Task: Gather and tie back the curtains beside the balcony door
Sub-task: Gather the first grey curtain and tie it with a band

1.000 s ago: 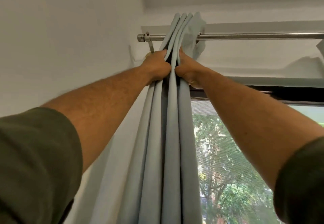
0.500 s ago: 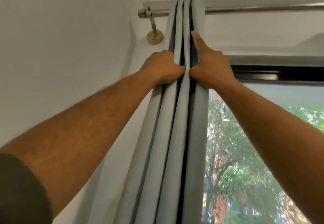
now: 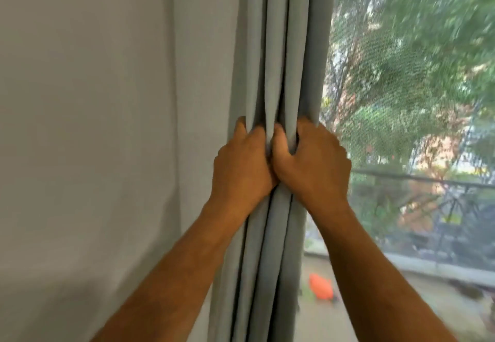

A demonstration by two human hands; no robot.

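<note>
A pale blue-grey curtain point(image 3: 281, 47) hangs in a tight bundle of vertical folds down the middle of the view. My left hand point(image 3: 241, 167) grips the left folds, fingers curled into the cloth. My right hand point(image 3: 316, 165) grips the right folds, its thumb tucked between the pleats. The two hands touch each other at mid height of the bundle. No tie-back is in view.
A plain white wall point(image 3: 93, 127) fills the left half. To the right is the screened glass point(image 3: 415, 87) with trees outside, a balcony railing point(image 3: 428, 181) and an orange object point(image 3: 321, 289) on the balcony floor.
Both hands have slid down the gathered curtain from near the rod to mid height, and the right hand has closed on the folds. The view has dropped, so the rod is gone.
</note>
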